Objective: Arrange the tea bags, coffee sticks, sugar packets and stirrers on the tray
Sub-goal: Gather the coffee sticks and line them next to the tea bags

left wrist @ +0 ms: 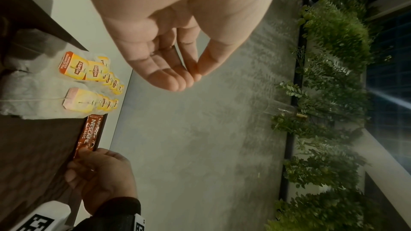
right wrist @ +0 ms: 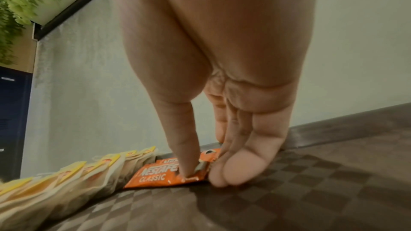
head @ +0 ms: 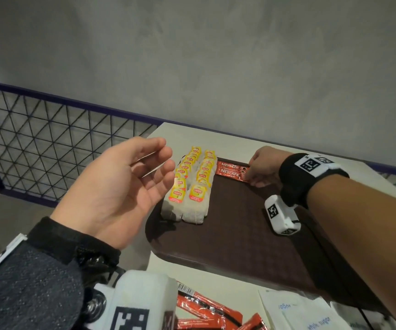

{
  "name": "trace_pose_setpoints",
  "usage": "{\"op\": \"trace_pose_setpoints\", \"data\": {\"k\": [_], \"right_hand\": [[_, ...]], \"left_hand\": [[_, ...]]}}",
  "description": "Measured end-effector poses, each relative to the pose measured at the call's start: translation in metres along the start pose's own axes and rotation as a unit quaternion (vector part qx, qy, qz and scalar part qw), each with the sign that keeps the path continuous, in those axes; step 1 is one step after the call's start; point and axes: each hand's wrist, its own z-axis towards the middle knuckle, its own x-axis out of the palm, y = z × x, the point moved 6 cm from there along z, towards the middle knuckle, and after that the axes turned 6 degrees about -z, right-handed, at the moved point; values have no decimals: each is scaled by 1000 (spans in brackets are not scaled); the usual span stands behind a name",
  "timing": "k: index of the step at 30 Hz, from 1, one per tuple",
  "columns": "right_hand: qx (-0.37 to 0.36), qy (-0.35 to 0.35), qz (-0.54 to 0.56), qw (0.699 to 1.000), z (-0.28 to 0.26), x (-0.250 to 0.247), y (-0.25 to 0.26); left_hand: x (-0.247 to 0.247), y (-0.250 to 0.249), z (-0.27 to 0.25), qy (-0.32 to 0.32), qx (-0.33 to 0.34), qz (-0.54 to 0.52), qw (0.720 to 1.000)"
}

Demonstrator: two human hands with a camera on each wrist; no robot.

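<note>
Tea bags (head: 190,186), white paper pouches with yellow tags, stand in two overlapping rows along the left side of your dark brown checkered plastic tray (head: 235,225). Beside them, at the far rim, lie two red foil coffee sticks (head: 230,172), one just behind the other. Your right hand (head: 262,166) rests on their right end: in the right wrist view the thumb presses down on the nearer stick while the other fingers (right wrist: 224,173) curl in at its end, touching the tray. Whether they pinch the foil or only push it, you cannot tell, since the hand hides that end.

Your left hand (head: 118,186) hovers palm up off the tray's left edge, fingers loosely curled and holding nothing.

More red coffee sticks (head: 206,313) and white paper sugar packets (head: 297,313) lie on the pale tabletop (head: 192,270) near you, cut off by the bottom edge and partly covered by your wrist gear. The packets' print is blurred.

Most of the tray's middle and right side is bare brown surface. Its near right corner is hidden under your right forearm. A grey wall (head: 216,67) rises just behind the table's far edge, and a black wire mesh railing (head: 49,144) runs off to the left.
</note>
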Motion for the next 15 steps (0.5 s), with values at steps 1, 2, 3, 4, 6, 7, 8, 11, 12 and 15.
{"op": "trace_pose_setpoints", "data": {"k": [1,2,3,4,6,7,8,11,12,15], "right_hand": [[-1,-1,-10,1000,0,0,0],[-3,-2,-17,1000,0,0,0],[-5,-5,-21,1000,0,0,1],[-8,-7,-22,1000,0,-1,1],[-8,-12,-24,1000,1,-3,2],[-8,-13,-25,1000,1,-3,2],[-8,-12,-24,1000,2,-4,2],[-10,-1,-12,1000,4,-5,-1],[-10,5,-9,1000,5,-6,-2],[-9,27,-12,1000,7,-8,-8]], "left_hand": [[0,0,0,0,0,2,1000],[0,0,-1,-1,0,3,1000],[0,0,0,-3,1,3,1000],[0,0,0,-4,1,3,1000],[-1,0,0,-7,2,3,1000],[-1,1,0,-8,2,2,1000],[0,1,0,-8,2,2,1000],[0,1,0,-8,1,3,1000],[1,2,0,-8,2,3,1000],[1,2,0,-9,1,5,1000]]}}
